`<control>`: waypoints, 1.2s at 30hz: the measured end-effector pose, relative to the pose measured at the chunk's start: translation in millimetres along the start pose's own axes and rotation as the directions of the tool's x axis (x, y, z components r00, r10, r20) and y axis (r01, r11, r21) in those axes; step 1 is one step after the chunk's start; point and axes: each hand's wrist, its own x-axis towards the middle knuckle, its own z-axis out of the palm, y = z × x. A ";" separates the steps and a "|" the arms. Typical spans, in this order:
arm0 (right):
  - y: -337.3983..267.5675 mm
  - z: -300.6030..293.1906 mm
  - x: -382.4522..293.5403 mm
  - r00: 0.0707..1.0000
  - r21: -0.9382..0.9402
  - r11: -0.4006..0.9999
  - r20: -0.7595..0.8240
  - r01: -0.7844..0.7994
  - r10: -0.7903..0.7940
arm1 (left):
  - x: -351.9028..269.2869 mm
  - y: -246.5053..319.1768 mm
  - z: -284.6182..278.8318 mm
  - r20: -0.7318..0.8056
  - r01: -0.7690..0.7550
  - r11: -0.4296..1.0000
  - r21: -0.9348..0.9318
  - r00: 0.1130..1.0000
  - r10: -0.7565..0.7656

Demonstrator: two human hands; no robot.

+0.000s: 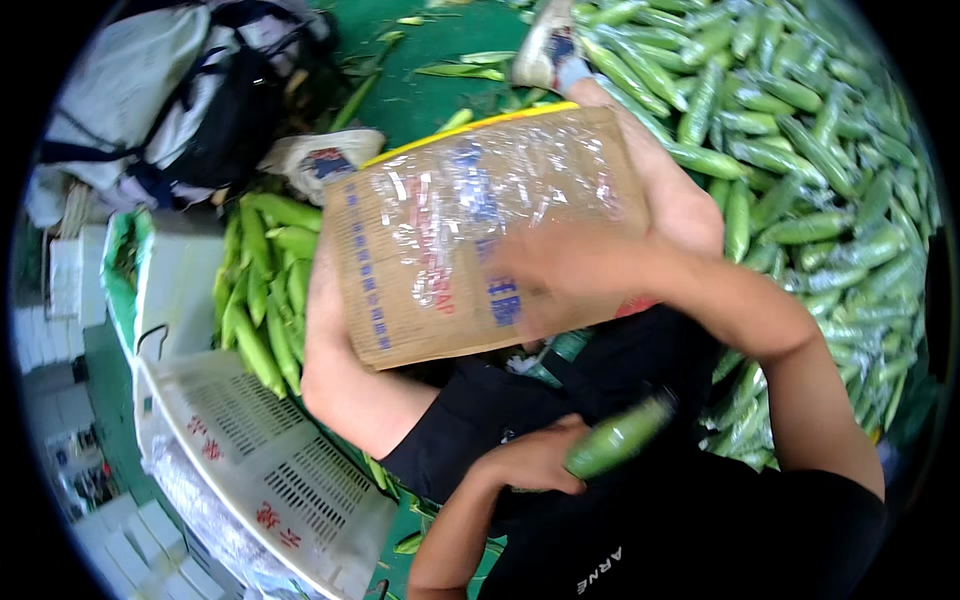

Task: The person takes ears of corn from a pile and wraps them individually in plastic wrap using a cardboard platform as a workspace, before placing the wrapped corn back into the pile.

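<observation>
My left hand (534, 456) grips an ear of corn in green husk (619, 439), its surface glossy as if wrapped in clear film, held low in front of my black shirt. Across my thighs rests a piece of printed cardboard (360, 255); whether it is a flat sheet or a box, I cannot tell. Crinkled clear plastic film (517, 172) covers much of its upper face. Above the cardboard's near right part is my right hand (551, 259), smeared by motion blur, so its fingers and any contact are unclear.
Film-wrapped corn ears (795, 157) are heaped on my right. Unwrapped husked ears (266, 292) lie to my left, beside a white slotted plastic crate (247, 420). Bags (172, 97) sit at far left. Loose husks (465, 67) litter the green floor (420, 34).
</observation>
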 end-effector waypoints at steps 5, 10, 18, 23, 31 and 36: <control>-23.0 159.6 -132.4 0.995 0.640 0.762 0.087 -0.099 0.055 | -64.5 0.1 -8.1 -0.145 -0.013 0.720 -0.694 0.982 -0.122; -54.7 181.5 -29.6 0.700 0.742 -0.232 -0.411 0.629 0.584 | -81.3 19.5 8.2 -0.980 -0.569 0.807 0.160 0.003 0.197; -46.8 19.5 -42.2 0.480 0.059 -0.856 -0.846 0.514 0.230 | -96.1 7.5 -110.8 -0.783 0.387 0.699 0.601 0.111 0.612; 22.9 52.1 -60.4 0.430 0.250 -0.457 -0.833 0.854 0.347 | -250.7 -133.5 -183.7 -0.840 0.080 0.983 -0.167 -0.534 -0.100; 50.0 70.3 -52.8 0.533 0.454 -0.285 -0.763 0.844 0.365 | -314.5 -398.9 -158.0 -0.699 0.545 0.488 -0.682 -0.288 -0.654; 63.0 72.3 -68.5 0.486 0.586 0.061 -0.722 0.808 0.493 | -284.9 -240.9 -82.7 -0.694 -0.323 0.786 -0.528 -0.370 -0.618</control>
